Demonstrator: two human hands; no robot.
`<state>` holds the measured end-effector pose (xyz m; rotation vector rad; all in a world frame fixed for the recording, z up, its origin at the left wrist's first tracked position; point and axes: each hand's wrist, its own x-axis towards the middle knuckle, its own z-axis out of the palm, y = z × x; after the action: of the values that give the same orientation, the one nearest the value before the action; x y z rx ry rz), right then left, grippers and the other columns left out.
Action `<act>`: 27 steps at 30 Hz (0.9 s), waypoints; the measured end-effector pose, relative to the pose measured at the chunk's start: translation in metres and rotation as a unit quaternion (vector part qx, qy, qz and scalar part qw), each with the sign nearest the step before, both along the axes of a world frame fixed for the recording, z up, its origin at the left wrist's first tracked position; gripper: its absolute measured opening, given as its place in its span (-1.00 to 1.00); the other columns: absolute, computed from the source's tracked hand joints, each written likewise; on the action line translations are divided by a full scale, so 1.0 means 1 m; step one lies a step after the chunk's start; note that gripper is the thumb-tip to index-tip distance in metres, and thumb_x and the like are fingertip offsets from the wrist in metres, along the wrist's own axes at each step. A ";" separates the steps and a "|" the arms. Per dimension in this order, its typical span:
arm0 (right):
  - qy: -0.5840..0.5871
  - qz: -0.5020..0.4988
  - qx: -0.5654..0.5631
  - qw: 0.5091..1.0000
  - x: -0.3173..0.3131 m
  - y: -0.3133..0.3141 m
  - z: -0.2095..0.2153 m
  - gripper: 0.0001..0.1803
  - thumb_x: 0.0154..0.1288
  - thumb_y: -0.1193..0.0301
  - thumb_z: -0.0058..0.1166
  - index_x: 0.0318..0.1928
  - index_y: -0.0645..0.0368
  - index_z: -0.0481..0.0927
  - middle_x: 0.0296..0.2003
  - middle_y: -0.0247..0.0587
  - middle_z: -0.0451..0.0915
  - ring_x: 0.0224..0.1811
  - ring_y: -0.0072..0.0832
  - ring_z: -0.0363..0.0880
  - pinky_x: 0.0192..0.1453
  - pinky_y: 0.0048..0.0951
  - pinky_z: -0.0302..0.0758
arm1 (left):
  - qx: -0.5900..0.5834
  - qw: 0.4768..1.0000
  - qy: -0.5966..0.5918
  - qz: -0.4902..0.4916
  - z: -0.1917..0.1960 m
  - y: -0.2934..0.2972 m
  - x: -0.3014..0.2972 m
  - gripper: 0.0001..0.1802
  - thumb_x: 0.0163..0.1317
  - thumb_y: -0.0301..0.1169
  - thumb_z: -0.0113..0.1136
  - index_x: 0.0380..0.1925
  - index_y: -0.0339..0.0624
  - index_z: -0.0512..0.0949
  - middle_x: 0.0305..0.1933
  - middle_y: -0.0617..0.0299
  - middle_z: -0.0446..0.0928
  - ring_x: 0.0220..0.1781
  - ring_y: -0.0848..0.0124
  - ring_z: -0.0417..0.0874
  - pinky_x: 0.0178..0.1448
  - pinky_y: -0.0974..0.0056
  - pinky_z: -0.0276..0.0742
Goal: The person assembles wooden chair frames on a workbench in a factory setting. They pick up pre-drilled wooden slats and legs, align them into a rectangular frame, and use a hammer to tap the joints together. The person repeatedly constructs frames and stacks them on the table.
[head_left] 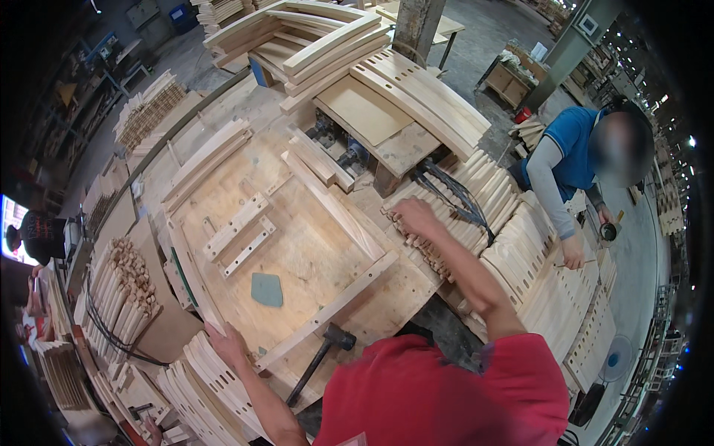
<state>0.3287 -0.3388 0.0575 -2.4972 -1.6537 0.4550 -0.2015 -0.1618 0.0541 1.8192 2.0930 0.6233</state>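
Observation:
On the bench lies a plywood work board (297, 282) bordered by wooden rails. My left hand (227, 346) is at its near left corner, fingers closed round the end of the left wooden rail (195, 276). My right arm reaches across to a stack of wooden slats (483, 195) on the right. There my right hand (416, 217) has its fingers curled on the slat ends; the fingertips are partly hidden. Two short drilled blocks (238, 225) and a grey-green patch (266, 290) are on the board. Below the near rail (327, 311) rests a black mallet (338, 337).
Curved wooden parts (335, 48) and slotted boards (424, 97) are piled at the far side. More slotted pieces (216, 379) stand at lower left, beside bundled sticks (123, 297). At right a co-worker in a blue shirt (569, 137) handles slotted boards (554, 297).

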 end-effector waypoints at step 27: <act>0.033 0.284 0.114 0.951 -0.036 -0.027 0.016 -0.54 0.27 0.31 0.28 0.17 0.10 0.60 -0.07 -0.11 0.65 0.02 -0.07 0.60 0.08 -0.10 0.51 | 0.043 0.998 0.038 0.011 -0.027 0.015 -0.001 -0.26 0.27 -0.11 0.26 0.42 -0.17 0.39 0.25 -0.21 0.55 0.26 -0.14 0.57 0.34 -0.09 0.47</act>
<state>0.2924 -0.3662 0.0734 -1.7996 -2.2389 0.3602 -0.2028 -0.1466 0.0276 1.8971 2.1689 0.6695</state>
